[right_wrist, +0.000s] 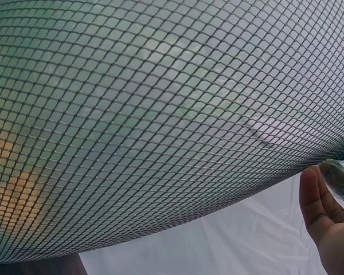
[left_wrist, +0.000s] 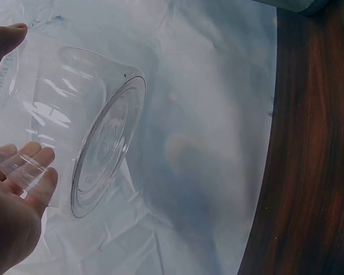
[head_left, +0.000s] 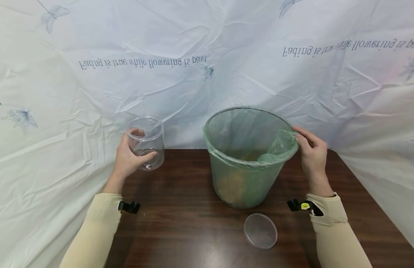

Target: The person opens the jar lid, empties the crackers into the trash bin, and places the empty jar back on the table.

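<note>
My left hand (head_left: 128,156) grips a clear plastic jar (head_left: 156,143) around its side, thumb in front and fingers behind. The jar has no lid on and is held up at the left; its ridged round base (left_wrist: 112,143) shows in the left wrist view. On the right, my right hand (head_left: 314,150) pinches the edge of a green plastic bag (head_left: 282,143) at the rim of a mesh wastebasket (head_left: 277,176). The bag lines the basket and folds over much of the rim. Something orange-yellow (right_wrist: 20,197) shows blurred through the mesh.
A clear round lid (head_left: 260,231) lies flat on the dark wooden table (head_left: 180,223), in front of the basket. White printed sheeting (head_left: 180,89) hangs behind the table and at both sides. A black wrist strap mount (head_left: 130,207) sits at each sleeve cuff.
</note>
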Action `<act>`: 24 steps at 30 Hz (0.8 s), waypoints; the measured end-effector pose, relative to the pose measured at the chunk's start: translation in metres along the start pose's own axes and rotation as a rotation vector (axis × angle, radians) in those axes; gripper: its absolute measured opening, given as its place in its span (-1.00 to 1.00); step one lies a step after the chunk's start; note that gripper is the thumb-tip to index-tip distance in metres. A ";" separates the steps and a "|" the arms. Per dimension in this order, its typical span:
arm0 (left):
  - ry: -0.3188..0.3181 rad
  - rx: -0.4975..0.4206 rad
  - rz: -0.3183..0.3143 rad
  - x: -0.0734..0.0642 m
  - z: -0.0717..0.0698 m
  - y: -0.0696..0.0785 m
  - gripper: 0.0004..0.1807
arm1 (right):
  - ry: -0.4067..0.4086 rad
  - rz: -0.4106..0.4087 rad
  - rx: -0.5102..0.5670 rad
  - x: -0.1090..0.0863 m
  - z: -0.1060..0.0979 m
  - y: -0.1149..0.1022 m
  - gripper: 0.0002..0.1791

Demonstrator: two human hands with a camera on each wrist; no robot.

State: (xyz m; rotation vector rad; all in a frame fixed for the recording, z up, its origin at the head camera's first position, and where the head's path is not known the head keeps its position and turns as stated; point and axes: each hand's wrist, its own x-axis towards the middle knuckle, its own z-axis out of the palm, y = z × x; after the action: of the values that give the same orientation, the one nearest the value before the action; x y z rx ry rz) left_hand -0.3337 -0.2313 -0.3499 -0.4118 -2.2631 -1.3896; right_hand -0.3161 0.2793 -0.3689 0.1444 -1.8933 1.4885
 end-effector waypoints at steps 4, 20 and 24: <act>-0.001 -0.006 -0.008 0.000 0.000 -0.001 -0.09 | 0.003 0.004 0.000 0.000 0.000 -0.001 -0.70; 0.005 0.008 -0.025 -0.008 0.001 -0.008 -0.09 | 0.001 0.004 0.020 -0.001 0.001 0.000 -0.70; 0.012 0.008 -0.025 -0.010 0.004 -0.009 -0.09 | 0.004 0.010 0.039 0.001 0.000 -0.001 -0.70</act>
State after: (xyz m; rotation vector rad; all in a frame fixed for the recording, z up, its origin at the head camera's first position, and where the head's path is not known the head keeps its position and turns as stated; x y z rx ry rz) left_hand -0.3308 -0.2323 -0.3635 -0.3735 -2.2707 -1.3914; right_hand -0.3162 0.2793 -0.3680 0.1499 -1.8647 1.5317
